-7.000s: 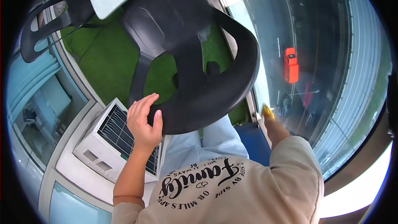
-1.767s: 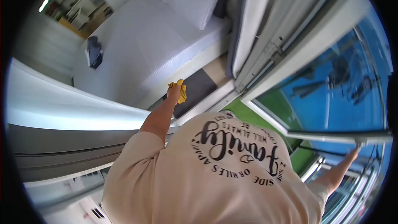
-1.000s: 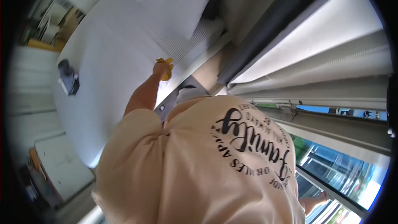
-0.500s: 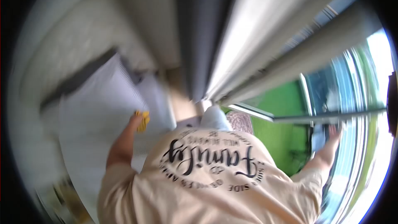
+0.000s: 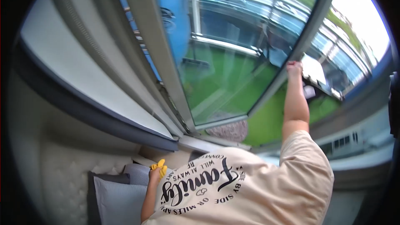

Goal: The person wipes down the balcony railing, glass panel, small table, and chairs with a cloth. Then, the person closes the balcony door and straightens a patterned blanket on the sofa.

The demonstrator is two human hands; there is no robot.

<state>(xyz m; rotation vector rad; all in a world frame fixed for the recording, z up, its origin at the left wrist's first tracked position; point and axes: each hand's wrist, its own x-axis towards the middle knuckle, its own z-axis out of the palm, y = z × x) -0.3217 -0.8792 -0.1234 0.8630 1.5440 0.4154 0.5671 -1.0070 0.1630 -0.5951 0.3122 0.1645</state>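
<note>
A crumpled yellow cloth (image 5: 159,168) is bunched in my left hand (image 5: 154,175), low on the left beside my shirt. My right arm reaches forward, and my right hand (image 5: 294,65) is closed on the edge of a glass door (image 5: 273,93) with a grey frame. The door stands ajar, swung outward over the green floor. Its glass shows the balcony through it. Details of the right fingers are small and slightly blurred.
Beyond the doorway lies a balcony with green turf (image 5: 266,129), a round mat (image 5: 228,131) and a railing (image 5: 225,43). Curtains (image 5: 91,62) hang at left. A striped pillow (image 5: 118,196) lies by a tufted headboard (image 5: 62,183). A white-topped table (image 5: 313,70) stands outside.
My view has swung right toward the balcony. My right hand, seen low at the right edge before, now appears higher and nearer the middle, on the door frame. The yellow cloth stays in my left hand.
</note>
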